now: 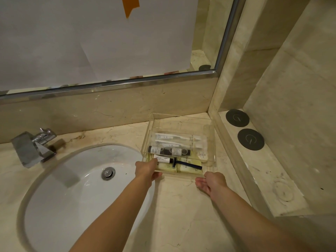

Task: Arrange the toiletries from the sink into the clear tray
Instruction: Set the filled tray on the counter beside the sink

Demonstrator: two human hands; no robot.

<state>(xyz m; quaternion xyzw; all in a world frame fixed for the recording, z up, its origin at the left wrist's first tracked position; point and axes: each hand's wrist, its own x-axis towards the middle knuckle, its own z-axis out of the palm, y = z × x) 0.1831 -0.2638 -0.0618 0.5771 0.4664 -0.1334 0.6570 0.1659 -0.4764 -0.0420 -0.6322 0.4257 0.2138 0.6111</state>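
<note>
Toiletries sat inside the clear tray (209, 135), which stood on the marble counter (181, 215) in the back right corner, just right of the sink (72, 188) and against the raised ledge (254, 170).

Tray contents, back to front:
- two wrapped white toothbrushes (174, 137), lying crosswise
- dark small bottles (169, 151) in a row, lying on their sides
- small white tube (162, 159) at front left
- black-and-blue razor (187, 163), laid over yellowish flat packets (189, 170)
- small pale sachet (202, 155) at the right side

Left hand (148, 169) was at the tray's front left corner, fingers curled over the rim, thumb side close to the white tube. It looked clamped on the tray wall, though the clear acrylic made exact contact hard to read.

Right hand (211, 182) was at the front right corner, palm turned inward, fingers spread apart and loose. It lay just beside the tray's front edge; I could not tell if it touched. Nothing was in it.

Both forearms were bare and reached in from the near side, left one crossing over the basin's right rim.

Basin held only the drain plug (108, 173). Chrome faucet (34, 144) stood at the sink's back left. Two dark round coasters (243, 129) sat on the ledge, right of the tray. Mirror (109, 42) above was covered with white paper.
</note>
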